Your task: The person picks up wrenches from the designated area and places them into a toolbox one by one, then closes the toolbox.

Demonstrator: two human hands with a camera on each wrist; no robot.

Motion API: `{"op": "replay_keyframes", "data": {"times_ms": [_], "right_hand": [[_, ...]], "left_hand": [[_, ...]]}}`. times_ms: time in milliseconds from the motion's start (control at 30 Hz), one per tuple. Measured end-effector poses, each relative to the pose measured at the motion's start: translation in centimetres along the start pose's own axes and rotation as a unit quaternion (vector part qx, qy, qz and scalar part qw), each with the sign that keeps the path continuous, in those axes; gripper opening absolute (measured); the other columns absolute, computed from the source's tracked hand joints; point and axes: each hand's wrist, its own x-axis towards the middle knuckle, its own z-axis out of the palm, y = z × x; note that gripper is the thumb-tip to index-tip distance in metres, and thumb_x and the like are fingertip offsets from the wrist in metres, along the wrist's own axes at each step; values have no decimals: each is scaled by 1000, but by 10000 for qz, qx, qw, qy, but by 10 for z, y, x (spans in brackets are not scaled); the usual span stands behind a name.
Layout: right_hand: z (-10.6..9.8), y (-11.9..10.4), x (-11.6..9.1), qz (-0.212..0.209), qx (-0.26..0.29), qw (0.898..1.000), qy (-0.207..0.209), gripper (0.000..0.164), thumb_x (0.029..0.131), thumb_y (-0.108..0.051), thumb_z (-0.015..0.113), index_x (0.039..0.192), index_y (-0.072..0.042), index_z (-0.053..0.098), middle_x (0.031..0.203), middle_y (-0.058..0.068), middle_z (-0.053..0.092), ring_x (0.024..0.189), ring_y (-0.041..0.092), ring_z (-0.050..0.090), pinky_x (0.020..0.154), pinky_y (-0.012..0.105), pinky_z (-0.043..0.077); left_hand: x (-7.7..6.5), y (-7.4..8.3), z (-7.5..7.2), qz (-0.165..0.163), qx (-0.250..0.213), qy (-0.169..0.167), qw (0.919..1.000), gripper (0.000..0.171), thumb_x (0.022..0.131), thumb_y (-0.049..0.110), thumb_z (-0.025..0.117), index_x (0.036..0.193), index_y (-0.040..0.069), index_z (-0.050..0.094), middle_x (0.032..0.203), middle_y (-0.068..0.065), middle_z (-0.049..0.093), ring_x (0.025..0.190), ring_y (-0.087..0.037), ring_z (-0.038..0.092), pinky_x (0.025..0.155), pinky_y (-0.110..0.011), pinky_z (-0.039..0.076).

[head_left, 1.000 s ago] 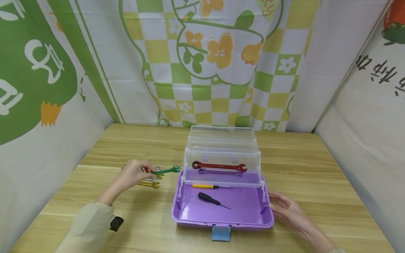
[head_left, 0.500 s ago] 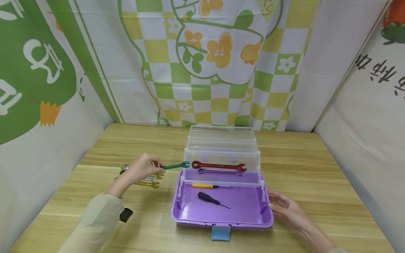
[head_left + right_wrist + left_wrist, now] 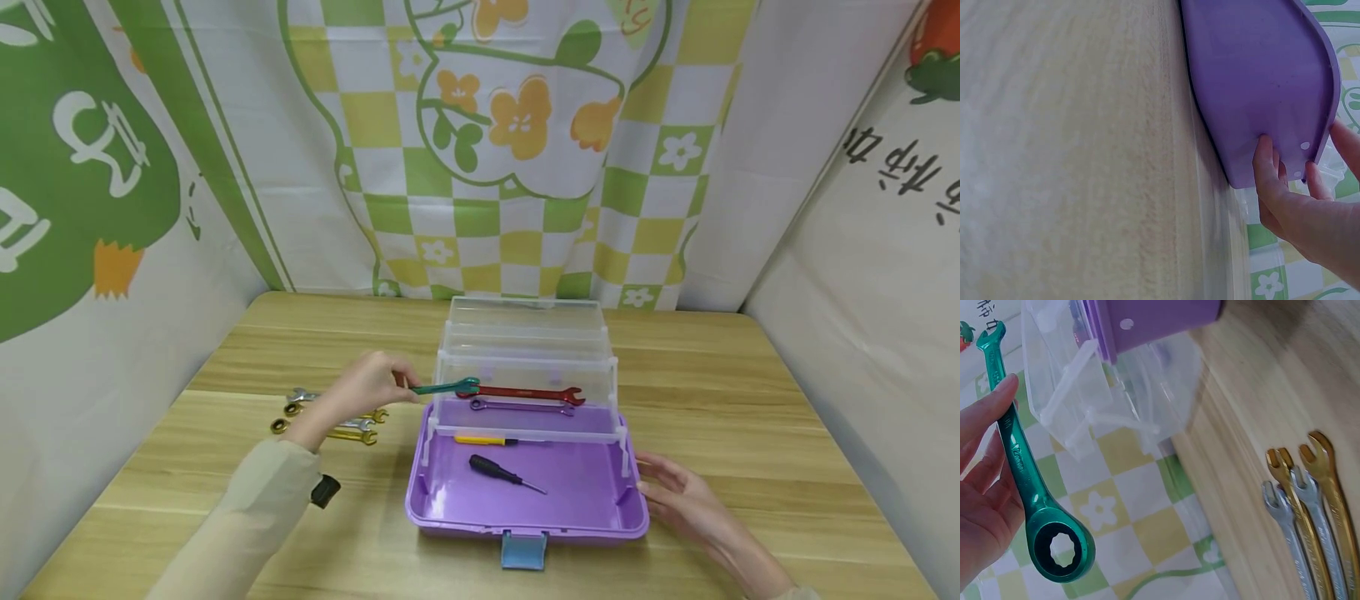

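In the head view my left hand (image 3: 371,390) pinches a green ratchet wrench (image 3: 450,387) and holds it over the left end of the clear tray (image 3: 532,371) in the purple toolbox (image 3: 577,504). Its ring end hangs below the fingers in the left wrist view, where the green wrench (image 3: 1019,456) shows whole. A red wrench (image 3: 525,394) and a smaller purple wrench (image 3: 522,408) lie in the tray levels. My right hand (image 3: 686,500) rests against the toolbox's right side; in the right wrist view, extended fingertips (image 3: 1264,147) touch the purple wall (image 3: 1254,94).
Left of the toolbox, several gold and silver wrenches (image 3: 352,435) lie side by side on the wooden table (image 3: 360,517). Inside the box are a black screwdriver (image 3: 491,469) and a yellow-handled tool (image 3: 480,441). A blue latch (image 3: 523,552) hangs at the front.
My left hand has carried the green wrench rightward and slightly back, from beside the other wrenches to over the tray. My right hand and the toolbox have stayed put.
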Motion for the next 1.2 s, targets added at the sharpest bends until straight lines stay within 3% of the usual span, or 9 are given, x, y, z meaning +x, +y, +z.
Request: {"op": "replay_keyframes", "data": {"times_ms": [267, 400, 600, 933, 1067, 1200], "right_hand": [[-2, 2, 2, -271, 331, 9988, -255, 37, 87, -2, 51, 121, -13, 45, 114, -7, 52, 103, 11, 54, 88, 28, 43], [-2, 1, 1, -205, 311, 9991, -208, 38, 86, -2, 51, 123, -12, 44, 114, -7, 52, 103, 10, 54, 88, 28, 43], [0, 0, 0, -73, 171, 9998, -78, 44, 86, -4, 52, 128, -5, 39, 118, -4, 50, 103, 10, 54, 89, 30, 43], [-1, 0, 1, -151, 300, 9992, -196, 37, 86, -3, 52, 121, -13, 45, 115, -6, 51, 103, 10, 54, 88, 29, 43], [-1, -1, 1, -102, 213, 9996, -165, 43, 86, -3, 52, 127, -8, 41, 118, -3, 50, 103, 10, 54, 88, 29, 43], [-1, 0, 1, -60, 187, 9997, -143, 44, 87, -4, 52, 128, -5, 39, 117, -4, 50, 102, 10, 54, 88, 29, 43]], "left_hand": [[19, 13, 4, 470, -18, -163, 9988, 8, 70, 5, 72, 76, 7, 67, 71, 1, 63, 62, -7, 55, 55, -20, 47], [29, 21, 6, 694, 127, -257, 9972, 9, 69, 5, 73, 73, 8, 66, 69, 3, 63, 60, -6, 54, 55, -20, 46], [43, 35, 8, 698, 149, -575, 9958, 7, 70, 5, 72, 72, 8, 66, 69, 4, 62, 61, -7, 53, 56, -20, 45], [64, 52, 20, 897, 306, -985, 9906, 9, 67, 8, 74, 71, 8, 65, 65, 3, 62, 54, -3, 52, 55, -17, 44], [71, 58, 25, 1132, 497, -1038, 9869, 10, 66, 9, 75, 70, 8, 66, 65, 4, 62, 56, -2, 52, 54, -16, 43], [76, 63, 30, 1159, 619, -1142, 9847, 10, 66, 11, 75, 70, 8, 67, 64, 4, 63, 55, -2, 52, 55, -16, 42]]}}
